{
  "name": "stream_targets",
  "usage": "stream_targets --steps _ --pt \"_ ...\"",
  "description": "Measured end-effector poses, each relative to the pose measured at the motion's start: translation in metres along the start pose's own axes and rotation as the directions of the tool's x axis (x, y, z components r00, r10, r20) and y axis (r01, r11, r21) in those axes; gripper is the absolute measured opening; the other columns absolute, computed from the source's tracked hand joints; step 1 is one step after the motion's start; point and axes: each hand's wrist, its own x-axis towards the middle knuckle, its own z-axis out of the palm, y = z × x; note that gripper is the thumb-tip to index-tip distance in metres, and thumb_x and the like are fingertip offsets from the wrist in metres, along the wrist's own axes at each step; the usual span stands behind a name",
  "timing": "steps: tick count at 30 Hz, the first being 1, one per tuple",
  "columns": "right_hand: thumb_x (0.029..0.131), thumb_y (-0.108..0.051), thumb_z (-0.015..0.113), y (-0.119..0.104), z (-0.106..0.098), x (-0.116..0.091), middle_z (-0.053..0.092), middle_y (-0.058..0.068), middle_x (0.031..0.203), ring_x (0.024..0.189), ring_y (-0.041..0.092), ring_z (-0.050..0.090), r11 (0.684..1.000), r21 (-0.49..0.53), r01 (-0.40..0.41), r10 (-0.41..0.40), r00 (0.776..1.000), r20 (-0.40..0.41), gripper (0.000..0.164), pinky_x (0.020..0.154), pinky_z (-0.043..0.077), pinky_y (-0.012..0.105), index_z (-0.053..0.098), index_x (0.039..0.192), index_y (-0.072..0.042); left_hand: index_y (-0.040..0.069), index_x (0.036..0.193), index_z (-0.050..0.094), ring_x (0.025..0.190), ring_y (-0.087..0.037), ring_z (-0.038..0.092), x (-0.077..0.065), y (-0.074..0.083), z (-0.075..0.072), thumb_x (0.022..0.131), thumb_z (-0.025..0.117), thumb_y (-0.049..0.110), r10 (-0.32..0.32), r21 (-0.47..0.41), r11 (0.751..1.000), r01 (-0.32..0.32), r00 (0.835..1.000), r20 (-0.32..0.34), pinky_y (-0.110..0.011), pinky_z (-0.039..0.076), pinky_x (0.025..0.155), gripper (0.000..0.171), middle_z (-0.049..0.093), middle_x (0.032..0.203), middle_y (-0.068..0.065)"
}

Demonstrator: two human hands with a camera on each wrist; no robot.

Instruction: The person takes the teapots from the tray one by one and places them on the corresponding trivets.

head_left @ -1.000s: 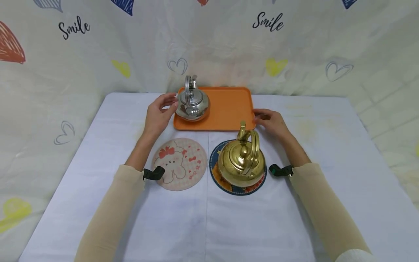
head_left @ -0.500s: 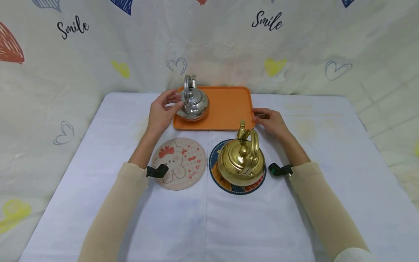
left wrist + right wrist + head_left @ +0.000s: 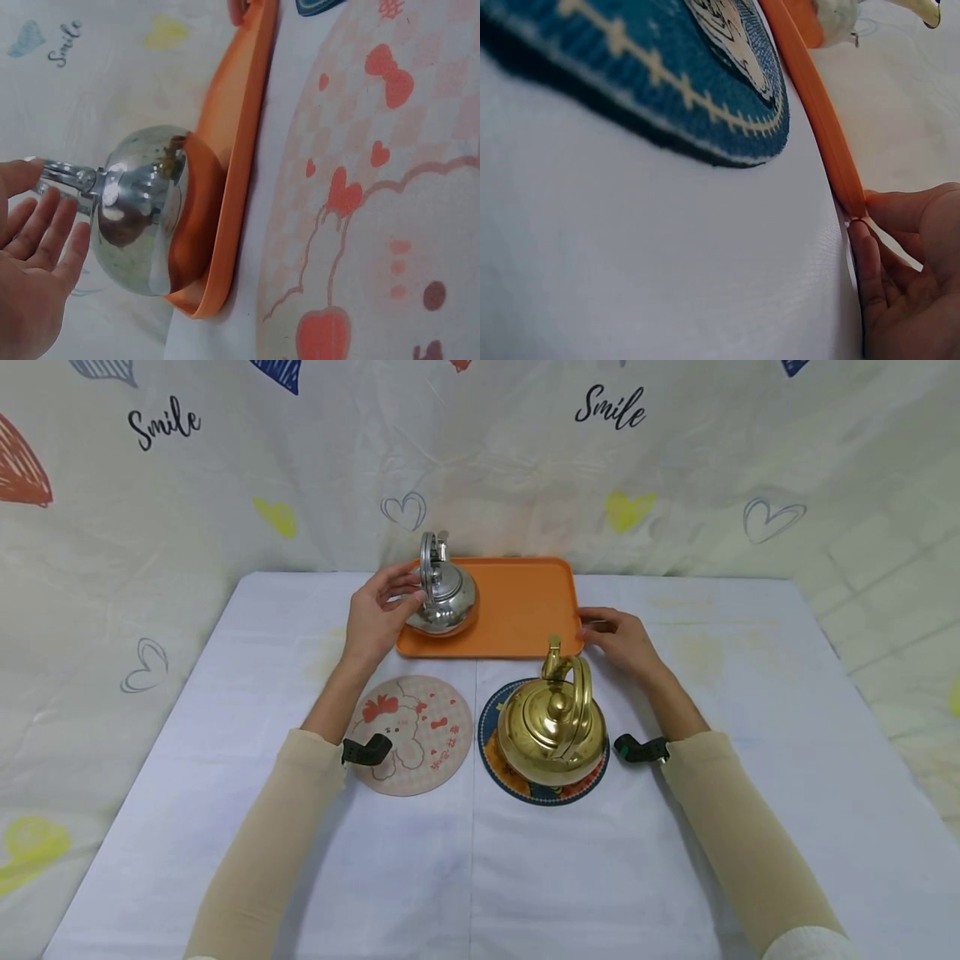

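A silver teapot [image 3: 452,607] with an upright hoop handle [image 3: 426,564] stands at the left end of an orange tray [image 3: 528,602]. My left hand [image 3: 377,622] is at its handle side, fingers spread and loosely bent. In the left wrist view, thumb and fingertips are right at the handle [image 3: 69,177], not wrapped round it. My right hand [image 3: 621,641] pinches the tray's right edge; the right wrist view has the thumb [image 3: 900,210] above the rim and fingers [image 3: 868,259] below. Nearer to me, a gold teapot [image 3: 551,735] stands on a round blue patterned mat [image 3: 489,727].
A round pink mat [image 3: 412,739] with a cartoon animal lies left of the gold teapot, under my left forearm's side. All stands on a white-covered table [image 3: 390,885]. A printed curtain [image 3: 517,460] hangs close behind the tray.
My left hand has moved right, from beside the silver teapot to its handle. The right hand stays at the tray's edge; tray and both teapots have not visibly moved.
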Motion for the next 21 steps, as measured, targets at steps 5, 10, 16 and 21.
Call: stream_targets --steps 5,10,16,21 --pt "0.102 -0.015 0.067 -0.0008 0.0012 -0.0002 0.066 0.025 0.138 0.105 0.004 0.064 1.0 0.011 -0.012 0.012 1.0 -0.006 0.045 0.084 0.046 0.01 0.061 0.145 -0.008 0.007 0.143 0.06 0.118 -0.019 0.066 0.0004 -0.0001 0.0016 0.097 0.072 0.01 -0.005 -0.019 1.0 0.005 1.0 0.0 -0.027 0.055 0.106 0.048 0.067 0.133 -0.018" --pt "0.102 -0.015 0.067 -0.0002 0.0014 -0.0002 0.065 0.024 0.139 0.105 0.004 0.064 1.0 0.003 -0.007 0.007 1.0 -0.008 0.044 0.084 0.046 0.01 0.061 0.145 -0.008 0.007 0.142 0.062 0.115 -0.017 0.066 0.0025 -0.0005 0.0031 0.096 0.073 0.01 -0.004 -0.044 0.999 0.003 1.0 -0.014 -0.026 0.055 0.104 0.047 0.069 0.131 -0.016" --pt "0.103 -0.013 0.065 -0.0075 -0.0002 -0.0032 0.062 0.027 0.141 0.119 0.03 0.064 1.0 -0.017 0.015 -0.015 1.0 0.01 0.046 0.082 0.044 0.008 0.058 0.147 -0.003 0.008 0.139 0.063 0.109 -0.013 0.067 0.004 0.0003 0.0064 0.095 0.075 0.009 -0.005 -0.063 0.998 0.004 1.0 -0.029 -0.024 0.056 0.099 0.045 0.07 0.127 -0.015" --pt "0.103 -0.016 0.066 -0.0026 0.0015 -0.0028 0.063 0.024 0.141 0.121 0.031 0.064 1.0 -0.018 0.006 -0.006 1.0 0.007 0.046 0.084 0.044 0.008 0.059 0.147 -0.006 0.008 0.139 0.064 0.106 -0.011 0.067 0.0042 -0.0001 0.0098 0.095 0.074 0.009 -0.026 -0.05 0.998 0.025 0.999 -0.024 -0.022 0.056 0.096 0.045 0.071 0.125 -0.015"
